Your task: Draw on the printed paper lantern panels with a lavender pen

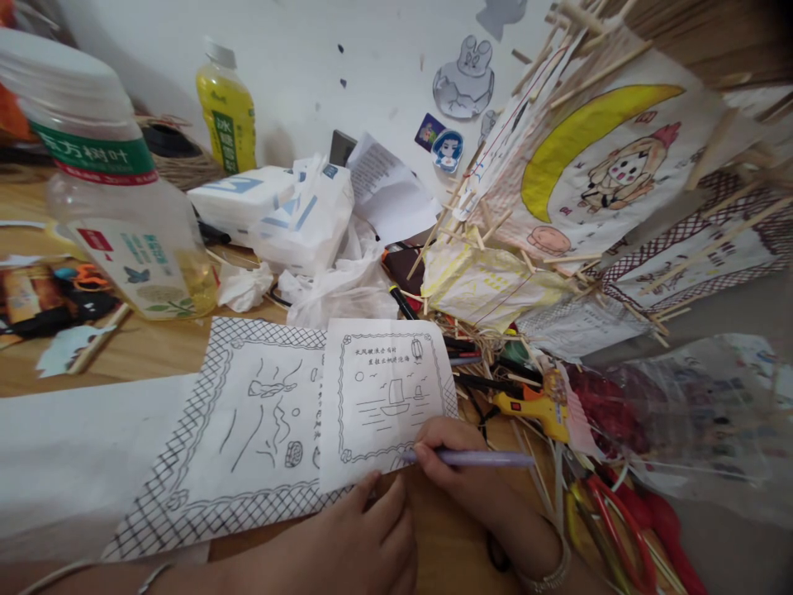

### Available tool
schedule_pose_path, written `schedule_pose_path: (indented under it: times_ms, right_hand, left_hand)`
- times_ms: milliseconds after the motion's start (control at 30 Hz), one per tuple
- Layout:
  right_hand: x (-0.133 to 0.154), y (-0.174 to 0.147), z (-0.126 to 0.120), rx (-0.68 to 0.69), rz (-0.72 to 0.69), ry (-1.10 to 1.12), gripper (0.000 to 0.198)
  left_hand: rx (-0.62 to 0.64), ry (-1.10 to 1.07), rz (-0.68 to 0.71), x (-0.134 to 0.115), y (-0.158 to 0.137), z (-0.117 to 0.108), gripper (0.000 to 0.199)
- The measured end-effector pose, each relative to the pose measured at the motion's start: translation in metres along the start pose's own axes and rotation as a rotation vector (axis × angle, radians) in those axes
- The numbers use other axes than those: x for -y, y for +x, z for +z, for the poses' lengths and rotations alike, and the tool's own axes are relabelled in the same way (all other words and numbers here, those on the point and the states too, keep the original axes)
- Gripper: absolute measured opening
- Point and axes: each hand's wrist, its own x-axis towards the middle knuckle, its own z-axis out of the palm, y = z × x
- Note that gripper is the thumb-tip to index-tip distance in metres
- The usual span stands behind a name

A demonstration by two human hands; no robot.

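My right hand [455, 463] is closed round a purple pen [486, 458], its tip touching the lower right border of a small white sheet [372, 430]. That sheet carries line drawings of sailboats, a lantern, birds and Chinese writing inside a wavy frame. Crosshatching shows along part of its right edge. My left hand [384, 529] lies at the sheet's lower edge, fingers loosely bent and slightly apart, holding nothing visible. Underneath and to the left is a larger drawn sheet [248, 430] with a crosshatched border, partly covered by the small one.
A large tea bottle [117, 207] stands at the left, a yellow drink bottle [228, 116] behind. White boxes and plastic bags [303, 215] sit at the back. Stick-framed paper lanterns [595, 165], a yellow glue gun [536, 409] and red-handled scissors [619, 521] crowd the right.
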Motion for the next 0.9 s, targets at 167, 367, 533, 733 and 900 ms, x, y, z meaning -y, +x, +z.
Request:
schedule_pose_path:
  times_ms: [167,367,533,733,900]
  right_hand:
    - [0.0006,0.0001,-0.0008,0.006,0.04,0.004,0.027]
    - [0.0006,-0.0004,-0.0006,-0.037,0.001,0.057,0.03]
    - [-0.0004,-0.0021,0.0007,-0.058,-0.043,0.125,0.03]
    - [-0.0018,-0.0007,0.0027,-0.014,-0.104,0.128,0.033]
    - [0.0009,0.0017,0.0022,0.018,-0.137,0.11,0.039]
  left_hand:
    - [-0.014,0.001,0.04,-0.0007,-0.0012,0.0015,0.02]
    - [-0.035,0.018,0.027,0.0011,0.0001,0.0055,0.02]
    - [-0.039,0.014,0.036,0.0022,0.0009,0.0079,0.02]
    - [-0.029,0.022,0.047,0.0005,0.0008,0.0029,0.021]
    - [-0.037,0.039,0.031,0.0015,0.0022,0.0022,0.022]
